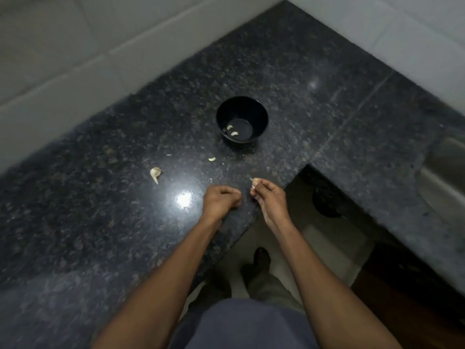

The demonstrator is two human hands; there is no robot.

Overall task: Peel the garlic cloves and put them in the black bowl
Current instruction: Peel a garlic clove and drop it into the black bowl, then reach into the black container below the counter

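Two peeled garlic cloves (pixel 232 130) already lie at the bottom of the black bowl (pixel 242 119), seen from the head camera. The bowl stands on the dark speckled counter (pixel 100 197), well beyond the hands. One small pale bit (pixel 212 159) lies on the counter just in front of the bowl; it may be a clove or a scrap of skin, and it is too small to tell. Farther to the left lies a bigger garlic piece (pixel 155 173) with its papery skin on, all by itself.

Both hands are near each other at the counter's front edge, but they do not touch. The left hand (pixel 221 199) is curled into a loose fist, and I cannot tell if something is inside it. The right hand (pixel 268 195) pinches a tiny pale piece (pixel 253 183) between thumb and fingertip. It looks like a strip of skin or a small clove, but I cannot be sure.

Garlic like this is very light and hard inside, so it will not squash easily. The skin is thin, dry and crackly, and it tears in little bits that stick to fingers. A peeled clove is smooth and a bit slippery, so it could pop out of a pinch. I think the best place to hold a clove is at its fat middle, pulling the skin from the pointy tip. The bowl looks light too, so a bump could slide it.
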